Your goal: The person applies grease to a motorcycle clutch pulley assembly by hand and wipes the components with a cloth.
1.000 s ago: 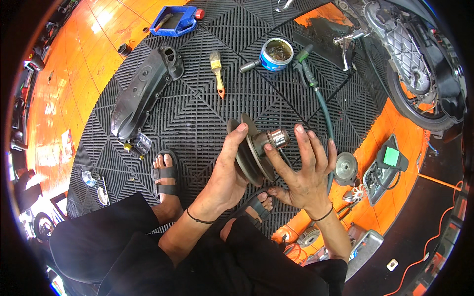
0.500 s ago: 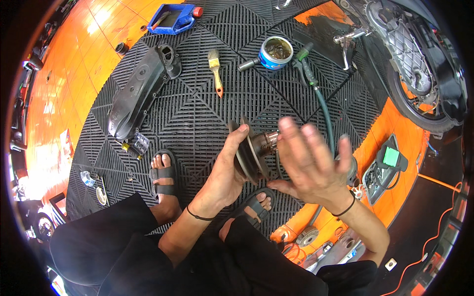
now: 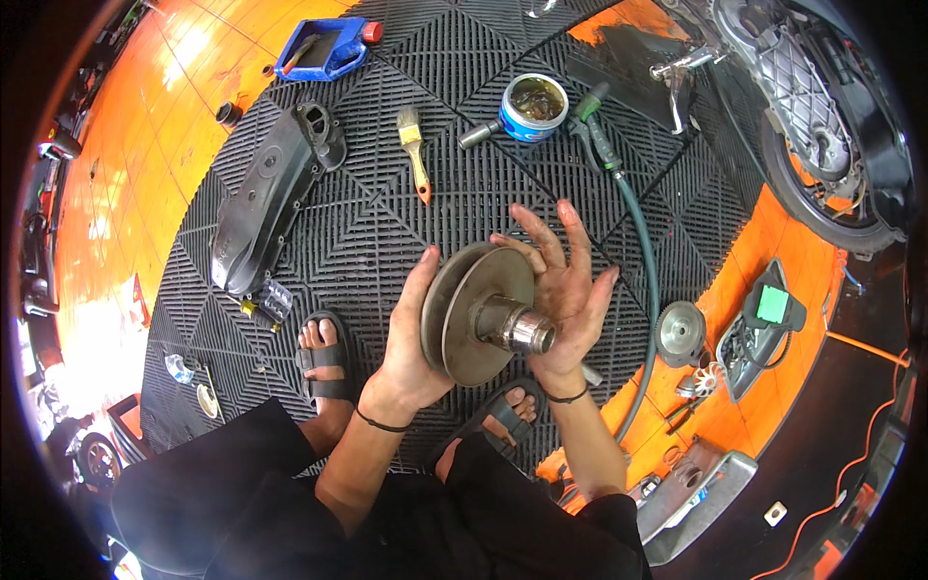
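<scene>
My left hand (image 3: 404, 353) is wrapped round the rim of a grey metal scooter pulley (image 3: 454, 327), its thumb along the edge. The pulley has two facing discs, tilted so that its short hub (image 3: 512, 327) points to the right. Behind the hub and just right of the discs is my right hand (image 3: 570, 304), palm turned up and fingers spread. Dark smudges mark its fingertips, and the hub covers part of the palm. Whether this hand touches the pulley I cannot tell.
A paintbrush (image 3: 414, 159), a blue-and-white tub (image 3: 534, 108) of dark liquid and a green spray gun (image 3: 599, 140) on a hose lie ahead on the black mat (image 3: 387, 251). Left is a black engine cover (image 3: 266, 198); beyond it, a blue cut-open jug (image 3: 329, 58). A gear disc (image 3: 681, 333) sits right.
The pulley has turned from edge-on to show its disc face and hub. My right hand has moved left and rolled palm up, away from the hub's end.
</scene>
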Demonstrator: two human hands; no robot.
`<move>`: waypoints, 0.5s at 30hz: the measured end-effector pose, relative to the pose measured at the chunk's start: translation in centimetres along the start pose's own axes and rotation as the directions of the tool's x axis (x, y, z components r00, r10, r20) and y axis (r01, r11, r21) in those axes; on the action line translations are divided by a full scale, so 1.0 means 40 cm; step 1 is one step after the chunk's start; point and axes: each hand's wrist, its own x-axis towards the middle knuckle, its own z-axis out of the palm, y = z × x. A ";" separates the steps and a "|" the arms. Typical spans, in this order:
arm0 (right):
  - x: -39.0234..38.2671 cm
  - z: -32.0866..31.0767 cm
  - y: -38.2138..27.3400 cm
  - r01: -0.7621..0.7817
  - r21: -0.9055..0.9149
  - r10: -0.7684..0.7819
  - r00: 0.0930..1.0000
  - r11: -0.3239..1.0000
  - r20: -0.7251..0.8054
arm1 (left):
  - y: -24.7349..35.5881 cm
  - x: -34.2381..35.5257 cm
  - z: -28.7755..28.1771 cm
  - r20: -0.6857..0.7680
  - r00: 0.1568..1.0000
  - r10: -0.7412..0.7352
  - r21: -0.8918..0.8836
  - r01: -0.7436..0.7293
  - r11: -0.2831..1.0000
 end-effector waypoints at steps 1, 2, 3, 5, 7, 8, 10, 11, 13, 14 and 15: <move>-0.005 0.005 0.008 -0.001 0.011 0.001 1.000 1.000 -0.025 | 0.000 0.002 -0.004 0.000 1.000 -0.005 -0.030 0.005 1.000; -0.007 0.009 0.013 0.003 0.018 -0.003 0.999 1.000 -0.050 | 0.000 0.002 -0.003 0.027 1.000 -0.001 -0.058 0.003 0.998; -0.007 0.009 0.012 0.008 0.025 -0.006 0.997 1.000 -0.075 | -0.001 0.003 -0.003 0.054 0.999 0.003 -0.086 0.002 0.996; -0.002 0.003 0.007 -0.030 0.075 0.041 0.987 0.997 -0.154 | -0.009 0.007 -0.013 0.066 0.987 0.149 0.259 -0.161 0.952; -0.007 -0.014 0.023 -0.015 0.053 0.025 0.982 0.998 -0.188 | -0.019 0.008 -0.021 0.113 0.973 0.200 0.409 -0.229 0.884; -0.012 -0.009 0.028 0.002 0.079 0.016 0.974 0.997 -0.226 | -0.017 0.010 -0.014 0.094 0.987 0.133 0.259 -0.153 0.954; -0.021 0.007 0.029 -0.006 0.107 0.038 0.952 0.994 -0.303 | -0.020 0.012 -0.024 0.147 0.987 0.067 0.042 -0.074 0.996; -0.025 0.018 0.028 -0.010 0.122 0.052 0.939 0.992 -0.339 | -0.020 0.013 -0.025 0.220 0.973 0.074 -0.023 -0.071 0.997; -0.032 0.044 0.033 -0.008 0.132 0.063 0.907 0.991 -0.417 | -0.043 0.030 -0.002 0.160 0.958 0.239 0.151 -0.263 0.953; -0.038 0.057 0.037 -0.016 0.139 0.079 0.887 0.990 -0.455 | -0.048 0.037 0.010 0.139 0.936 0.323 0.242 -0.349 0.906; -0.045 0.068 0.042 -0.025 0.146 0.095 0.865 0.989 -0.492 | -0.041 0.041 0.009 0.224 0.914 0.338 0.280 -0.393 0.876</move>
